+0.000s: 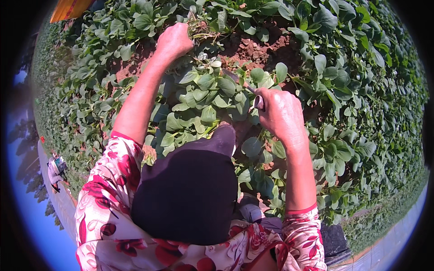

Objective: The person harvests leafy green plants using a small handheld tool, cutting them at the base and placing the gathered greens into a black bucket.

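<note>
Out in front at the upper left, my left hand (175,41) is closed in a fist beside a tangle of pulled weeds (203,34), and it seems to grip their near end. My right hand (281,113) is wrapped round the handle of a small sickle-like hand tool (233,76). Its narrow dark metal blade points left and away, low among the leaves. Between my hands grows a dense clump of leafy green plants (208,90). The fingers' undersides are hidden in both hands, and leaves partly cover the tool's tip.
Reddish-brown soil (260,49) shows between rows of leafy plants (339,86). Dark cloth (190,194) over my leg fills the lower middle. An orange-yellow object (70,10) lies at the upper left. Another person (56,167) is far left; a black container (333,241) stands lower right.
</note>
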`<state>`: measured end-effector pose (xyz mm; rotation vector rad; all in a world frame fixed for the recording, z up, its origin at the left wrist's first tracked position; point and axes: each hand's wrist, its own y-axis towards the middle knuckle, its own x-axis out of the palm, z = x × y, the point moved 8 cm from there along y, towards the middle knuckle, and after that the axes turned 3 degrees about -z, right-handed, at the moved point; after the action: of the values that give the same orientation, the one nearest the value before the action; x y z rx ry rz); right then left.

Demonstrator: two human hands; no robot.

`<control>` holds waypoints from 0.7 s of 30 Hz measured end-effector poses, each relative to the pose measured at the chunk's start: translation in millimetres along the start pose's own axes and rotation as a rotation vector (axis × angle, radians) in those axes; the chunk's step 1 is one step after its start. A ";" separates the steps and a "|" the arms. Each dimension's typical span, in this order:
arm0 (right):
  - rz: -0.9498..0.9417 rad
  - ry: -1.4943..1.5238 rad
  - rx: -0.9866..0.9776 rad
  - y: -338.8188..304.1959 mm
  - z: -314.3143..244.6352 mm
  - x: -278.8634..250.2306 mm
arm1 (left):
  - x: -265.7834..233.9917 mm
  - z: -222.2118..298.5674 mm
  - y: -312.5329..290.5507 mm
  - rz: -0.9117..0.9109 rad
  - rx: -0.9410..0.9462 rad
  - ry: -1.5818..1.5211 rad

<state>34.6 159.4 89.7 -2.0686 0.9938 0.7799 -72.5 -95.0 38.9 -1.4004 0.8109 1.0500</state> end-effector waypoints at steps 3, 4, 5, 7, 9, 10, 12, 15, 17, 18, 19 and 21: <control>0.044 0.066 0.110 -6.4 6.1 -4.0 | 21.3 20.6 0.2 -0.158 0.074 -0.056; 0.047 0.088 0.164 -7.9 9.5 -5.8 | 28.7 28.1 0.1 -0.149 0.134 -0.130; 0.066 0.069 0.204 -6.9 11.7 -10.1 | 36.2 37.2 0.6 -0.159 0.212 -0.181; 0.114 0.043 0.252 -2.1 16.8 -10.6 | 47.6 61.6 1.7 -0.280 0.281 -0.226; 0.114 0.055 0.293 3.8 19.7 -11.1 | 52.7 84.6 -1.0 -0.397 0.298 -0.203; 0.080 0.030 0.300 6.7 19.1 -8.7 | 53.6 92.8 -1.4 -0.403 0.328 -0.191; 0.011 -0.021 0.313 10.1 17.7 -2.5 | 63.3 98.2 -2.4 -0.459 0.360 -0.147; 0.027 -0.013 0.337 9.1 15.5 2.6 | 84.1 96.8 -5.9 -0.531 0.320 -0.060; 0.052 0.009 0.354 9.0 17.1 9.7 | 97.1 100.4 -11.7 -0.642 0.261 0.112; 0.051 0.014 0.352 10.7 16.9 13.4 | 97.8 103.1 -16.6 -0.684 0.235 0.163; 0.051 0.020 0.351 13.5 16.4 16.4 | 108.9 104.5 -13.2 -0.668 0.262 0.176; 0.057 0.051 0.344 16.2 14.8 15.7 | 112.2 99.8 -10.9 -0.687 0.187 0.118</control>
<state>26.3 157.4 64.1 -1.7773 1.1330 0.5418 -35.9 15.8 -56.2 -1.4333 0.4349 0.3563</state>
